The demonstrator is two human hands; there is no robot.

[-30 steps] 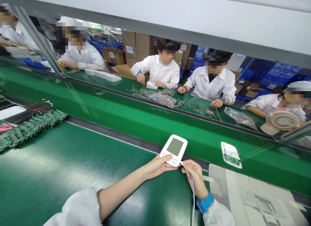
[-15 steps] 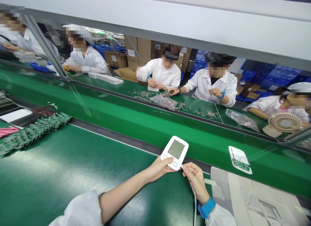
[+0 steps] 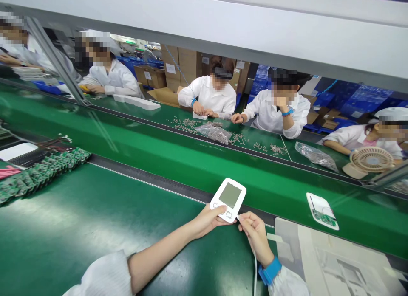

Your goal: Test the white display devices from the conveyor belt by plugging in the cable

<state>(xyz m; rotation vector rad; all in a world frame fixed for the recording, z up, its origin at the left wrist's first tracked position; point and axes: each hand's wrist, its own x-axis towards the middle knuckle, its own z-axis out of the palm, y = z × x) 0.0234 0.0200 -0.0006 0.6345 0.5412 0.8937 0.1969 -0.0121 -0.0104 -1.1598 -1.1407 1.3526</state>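
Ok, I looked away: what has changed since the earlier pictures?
The open housing moved right along the green belt; a co-worker opposite raised one hand to the face. Unchanged: the left hand holds the white device, the right hand the cable end at its edge.

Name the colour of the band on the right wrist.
Blue, clearest in the head view.

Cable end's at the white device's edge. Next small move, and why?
I'd steady the white device with the left hand and gently check with the right hand that the white cable is seated. The right fingers pinch its end at the device's lower edge, the left hand supports the body, and how far the end goes in can't be seen.
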